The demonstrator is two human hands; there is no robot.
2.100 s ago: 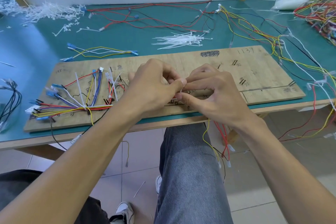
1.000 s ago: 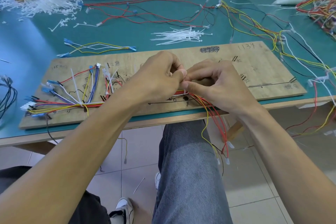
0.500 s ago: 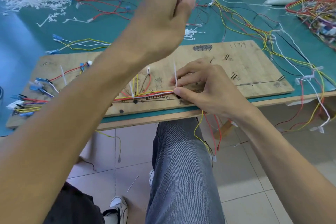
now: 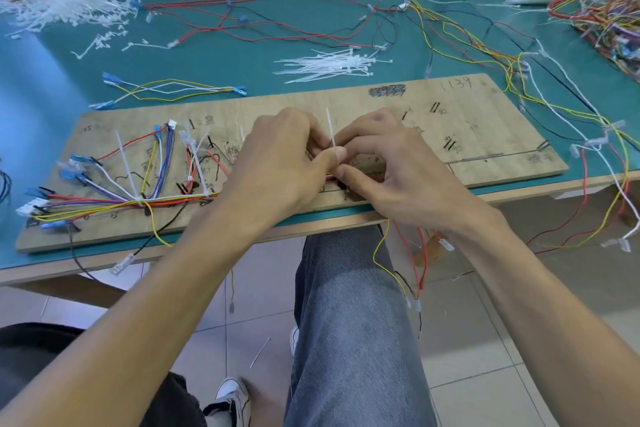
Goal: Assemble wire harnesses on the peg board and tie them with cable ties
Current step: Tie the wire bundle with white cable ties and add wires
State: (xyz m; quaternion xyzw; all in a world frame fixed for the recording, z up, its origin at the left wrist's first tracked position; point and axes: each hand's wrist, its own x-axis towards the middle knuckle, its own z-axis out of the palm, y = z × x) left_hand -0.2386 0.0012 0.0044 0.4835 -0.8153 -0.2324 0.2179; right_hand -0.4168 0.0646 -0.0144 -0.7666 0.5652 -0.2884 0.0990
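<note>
Left hand (image 4: 280,163) and right hand (image 4: 391,166) pinched a cable tie (image 4: 330,128), tail upright between them, across the sideways wire bundle (image 4: 173,199).

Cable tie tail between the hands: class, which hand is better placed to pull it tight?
Probably left: the left hand pinches the cable tie at its base, while the right hand holds the wire bundle down.

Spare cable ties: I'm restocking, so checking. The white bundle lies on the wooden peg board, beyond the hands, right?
Wrong surface: the head view shows the white bundle on the green mat behind the peg board, beyond the left hand and right hand.
</note>
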